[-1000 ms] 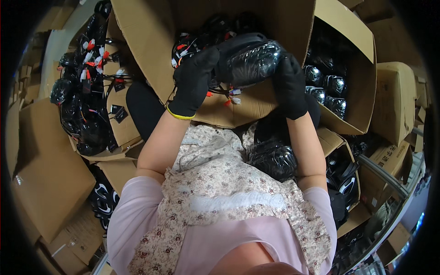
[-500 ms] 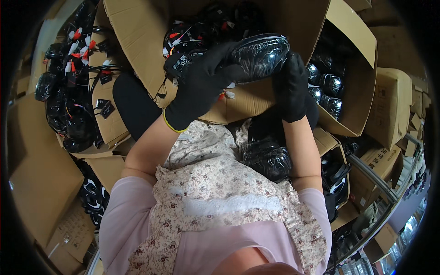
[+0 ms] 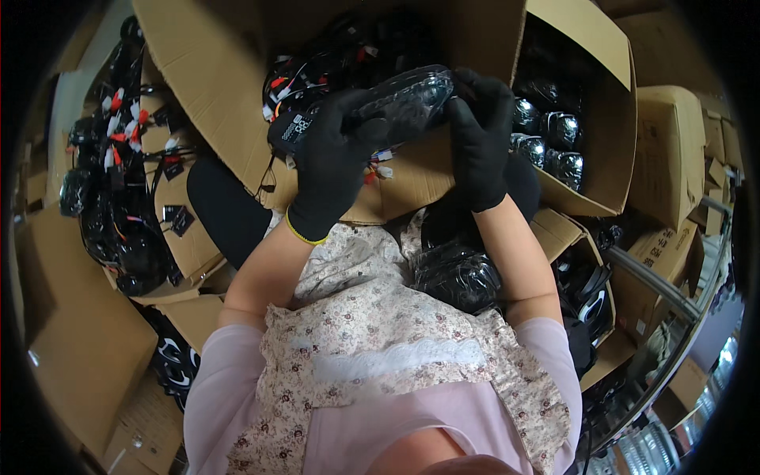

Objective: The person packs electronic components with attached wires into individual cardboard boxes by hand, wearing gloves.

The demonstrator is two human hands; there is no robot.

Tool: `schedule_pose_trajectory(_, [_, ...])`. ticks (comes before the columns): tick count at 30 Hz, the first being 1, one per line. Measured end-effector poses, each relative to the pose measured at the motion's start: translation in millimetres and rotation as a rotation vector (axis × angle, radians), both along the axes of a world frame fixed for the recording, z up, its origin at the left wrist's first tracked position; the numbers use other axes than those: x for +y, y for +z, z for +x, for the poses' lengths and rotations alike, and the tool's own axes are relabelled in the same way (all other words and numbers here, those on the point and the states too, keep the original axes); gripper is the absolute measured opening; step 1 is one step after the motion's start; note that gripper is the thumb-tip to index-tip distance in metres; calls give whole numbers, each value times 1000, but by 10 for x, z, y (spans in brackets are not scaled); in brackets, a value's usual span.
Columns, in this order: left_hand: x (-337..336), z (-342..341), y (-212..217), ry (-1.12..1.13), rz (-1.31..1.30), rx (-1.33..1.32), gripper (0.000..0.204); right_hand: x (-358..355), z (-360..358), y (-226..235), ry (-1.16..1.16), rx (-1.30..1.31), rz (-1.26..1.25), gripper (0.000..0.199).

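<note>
Single head-worn fisheye view, looking steeply down, close over chest and hands (image 3: pixel 404 150) (edges bend).

Black glossy lamp unit (image 3: pixel 388 107), plastic-wrapped, held horizontal, wires dangling below

Black gloves, one yellow-cuffed, cover the hands (image 3: pixel 336 170); short pink sleeves, floral lace-trimmed apron.

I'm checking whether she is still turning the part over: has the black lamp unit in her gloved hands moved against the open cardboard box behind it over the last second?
Cannot tell: the lamp unit sits about the same against the cardboard box, and the camera itself shifted.
</note>
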State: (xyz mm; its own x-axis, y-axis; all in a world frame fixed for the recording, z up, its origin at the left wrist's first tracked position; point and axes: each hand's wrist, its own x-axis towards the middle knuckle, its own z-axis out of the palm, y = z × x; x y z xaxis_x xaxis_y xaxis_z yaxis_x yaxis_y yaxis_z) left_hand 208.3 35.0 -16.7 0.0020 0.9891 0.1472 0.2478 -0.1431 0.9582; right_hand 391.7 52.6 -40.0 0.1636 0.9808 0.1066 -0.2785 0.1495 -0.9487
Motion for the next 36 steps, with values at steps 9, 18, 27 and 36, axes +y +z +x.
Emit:
schedule_pose_trajectory(9, [-86,38,-112,-56,-101,-226,44,-59,100,-27,173,-27,-105,19])
schedule_pose_trajectory(18, [249,14,159,-418,-184,46,42,12,60,-55,223,-340,176,25])
schedule_pose_trajectory(27, [237,-168,-197,-241,-408,-1155,51,-15,-7,-26,290,136,-234,43])
schedule_pose_trajectory(36, [426,-165,297,-410,-1,43,54,-74,-53,-55,318,-147,74,43])
